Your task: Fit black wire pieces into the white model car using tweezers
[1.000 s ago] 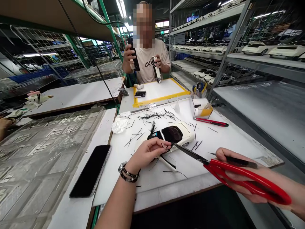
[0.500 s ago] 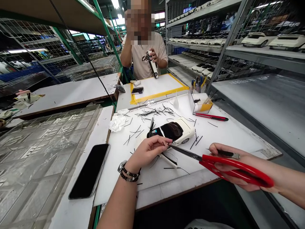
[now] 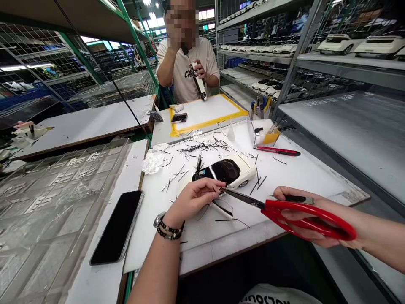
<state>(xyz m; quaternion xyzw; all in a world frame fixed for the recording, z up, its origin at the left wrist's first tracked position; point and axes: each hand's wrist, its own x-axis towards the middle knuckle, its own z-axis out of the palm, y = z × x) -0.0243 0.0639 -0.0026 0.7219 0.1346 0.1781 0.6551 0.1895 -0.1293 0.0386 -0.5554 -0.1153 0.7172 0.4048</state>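
Lying face up well to the left of the left hand's grip, a dark phone [image 3: 117, 228] rests on the white bench [image 3: 300, 177]. The left hand [image 3: 193, 198], with a watch and bead bracelet at its wrist, has thumb and fingertips pressed together, pinching a thin black strip [image 3: 221, 191]. Just behind that grip stands a white model car [image 3: 236, 171] with a dark roof, and loose black strips [image 3: 202, 147] lie scattered farther back. From the right, the blade tip of the red-handled scissors [image 3: 284, 211] meets the pinched strip at the fingertips, the blades nearly together. The right hand [image 3: 303, 217] is closed through the scissors' red loops, its grip wrapped around the handles; a slim black tool [image 3: 297, 199] also lies tucked under its fingers. Beyond this grip, farther back on the bench, lie a red-handled knife [image 3: 278, 151] and a clear box [image 3: 264, 137].
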